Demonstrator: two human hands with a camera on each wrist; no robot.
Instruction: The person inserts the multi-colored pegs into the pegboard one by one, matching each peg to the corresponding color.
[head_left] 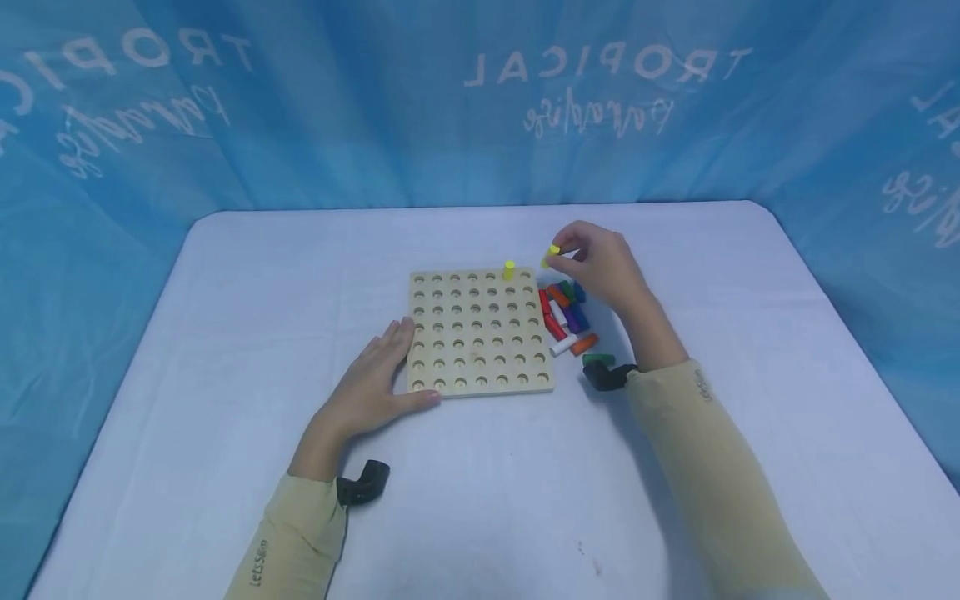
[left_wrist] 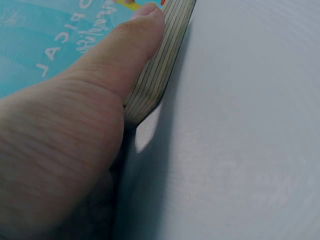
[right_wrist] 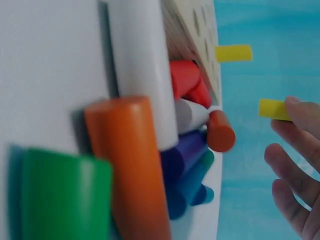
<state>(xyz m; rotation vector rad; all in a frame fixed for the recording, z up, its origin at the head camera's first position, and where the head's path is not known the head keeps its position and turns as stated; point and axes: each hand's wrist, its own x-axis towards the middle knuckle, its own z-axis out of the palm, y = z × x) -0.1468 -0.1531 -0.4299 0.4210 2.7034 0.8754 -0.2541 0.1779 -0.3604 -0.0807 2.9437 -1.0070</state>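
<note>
Sleeves sit nearest in head view. We lay our left hand point(head_left: 375, 379) flat, fingers straight, vs the board's point(head_left: 480, 333) left edge; 1 yellow peg point(head_left: 509, 268) stands in its far row. Our right hand point(head_left: 600, 267) pinches a 2nd yellow peg point(head_left: 552, 250) above approx 10 loose pegs point(head_left: 566, 317) beside the board on the table point(head_left: 225, 333). Left wrist: thumb point(left_wrist: 120, 55) on board edge. Right wrist: fingers point(right_wrist: 300, 112) grip the peg; pile blurred.
</note>
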